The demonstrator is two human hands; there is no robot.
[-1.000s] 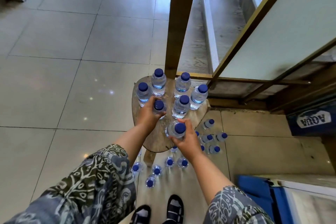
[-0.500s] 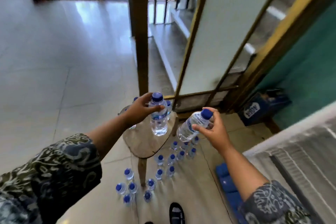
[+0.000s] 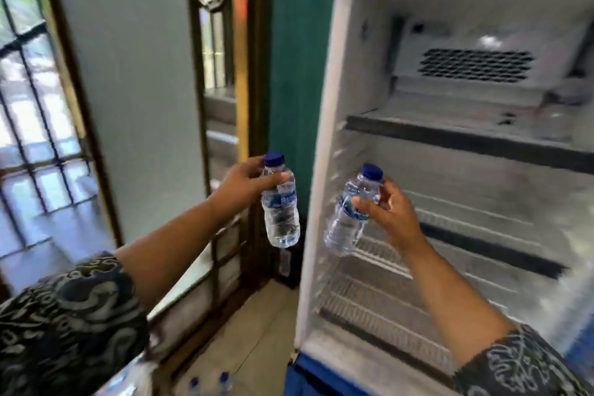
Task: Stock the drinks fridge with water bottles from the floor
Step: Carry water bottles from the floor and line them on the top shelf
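My left hand (image 3: 242,183) grips a small clear water bottle (image 3: 280,212) with a blue cap near its neck, held upright just left of the fridge's side wall. My right hand (image 3: 387,210) grips a second water bottle (image 3: 348,219), tilted with its cap up and to the right, in front of the open fridge (image 3: 324,145). The fridge interior is white with wire shelves (image 3: 466,235); no bottles show on them. Two more blue-capped bottles (image 3: 209,384) stand on the floor at the bottom edge.
A teal wall (image 3: 289,58) and a gold-framed partition (image 3: 244,74) stand left of the fridge. A pale panel (image 3: 128,90) and barred windows (image 3: 29,138) fill the left. The fridge's blue base (image 3: 308,373) sits low. A vent grille (image 3: 475,66) is at the fridge's back.
I have lifted both bottles from the wooden stool and turned right and up. The view now faces the open fridge; the stool and most floor bottles are out of sight.
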